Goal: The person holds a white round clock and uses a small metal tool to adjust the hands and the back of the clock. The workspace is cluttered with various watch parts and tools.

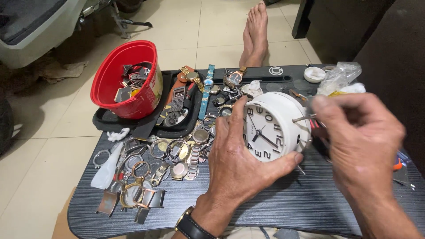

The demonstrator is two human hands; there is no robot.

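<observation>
Evidently you cupped the white alarm clock point(272, 126) in your left hand point(239, 155), dial tilted up, steadying it while your right hand point(358, 137) pinched something behind it.

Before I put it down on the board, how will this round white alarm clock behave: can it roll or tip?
The white alarm clock has a round body, so on its side it would probably roll. It stands on thin metal legs, so upright it may tip easily. The left hand holds it alone, so it seems light; its smooth case could be slippery.
</observation>
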